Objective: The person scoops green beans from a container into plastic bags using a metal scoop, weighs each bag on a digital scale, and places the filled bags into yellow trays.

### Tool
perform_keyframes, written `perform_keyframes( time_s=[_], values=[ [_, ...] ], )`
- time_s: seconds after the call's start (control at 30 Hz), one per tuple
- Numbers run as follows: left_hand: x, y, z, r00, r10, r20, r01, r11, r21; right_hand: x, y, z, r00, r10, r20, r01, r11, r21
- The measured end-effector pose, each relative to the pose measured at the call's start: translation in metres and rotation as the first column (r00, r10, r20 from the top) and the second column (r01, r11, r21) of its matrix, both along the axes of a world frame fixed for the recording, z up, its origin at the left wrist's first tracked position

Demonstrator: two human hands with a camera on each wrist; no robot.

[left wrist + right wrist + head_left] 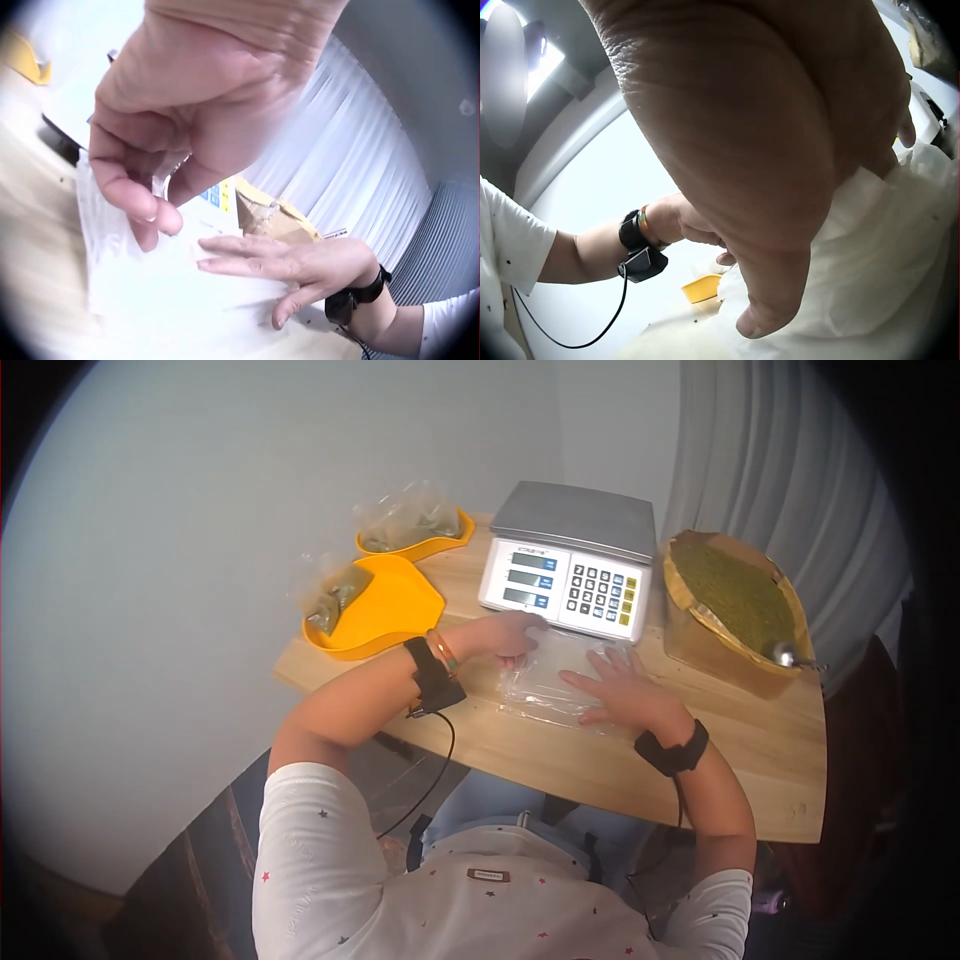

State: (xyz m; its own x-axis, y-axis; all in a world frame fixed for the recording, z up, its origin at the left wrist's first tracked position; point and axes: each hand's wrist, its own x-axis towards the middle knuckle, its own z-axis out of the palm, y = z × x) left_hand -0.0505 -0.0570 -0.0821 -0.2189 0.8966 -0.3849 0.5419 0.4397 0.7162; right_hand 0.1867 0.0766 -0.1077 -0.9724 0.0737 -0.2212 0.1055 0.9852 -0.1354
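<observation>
Clear plastic bags [545,682] lie flat on the wooden table in front of a digital scale [560,575]. With curled fingers, my left hand [512,637] pinches the bag at its upper left, close to the scale's front edge. A shiny bit of plastic shows between thumb and fingers of that hand [184,120] in the left wrist view. Spread flat, my right hand [632,690] rests on the right part of the bag. Its fingers [247,266] are straight in the left wrist view. The right wrist view shows crumpled, translucent plastic [870,255] under the hand.
On the left are two yellow scoop-shaped trays [400,600], each with a filled clear bag [335,600] on it. To the right of the scale stands a brown container [715,650] of green granular material [730,585], with a metal scoop [785,655] in it. A curtain [790,470] hangs behind.
</observation>
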Motion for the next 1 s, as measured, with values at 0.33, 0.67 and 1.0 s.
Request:
perform_keyframes(
  time_s=[0.33, 0.67, 1.0],
  values=[
    [-0.166, -0.071, 0.067, 0.599, 0.525, -0.604, -0.247, 0.839, 0.485, 0.014, 0.001, 0.042, 0.992, 0.043, -0.116, -0.051, 0.997, -0.062],
    [-0.287, -0.209, 0.048, 0.082, 0.588, -0.805, -0.739, 0.578, 0.346, 0.023, -0.009, 0.072, 0.987, 0.04, -0.157, -0.051, 0.997, -0.063],
    [-0.286, -0.204, 0.027, 0.132, 0.816, -0.563, -0.559, 0.53, 0.638, 0.031, -0.014, 0.089, 0.979, 0.05, -0.199, -0.074, 0.991, -0.116]
  ],
)
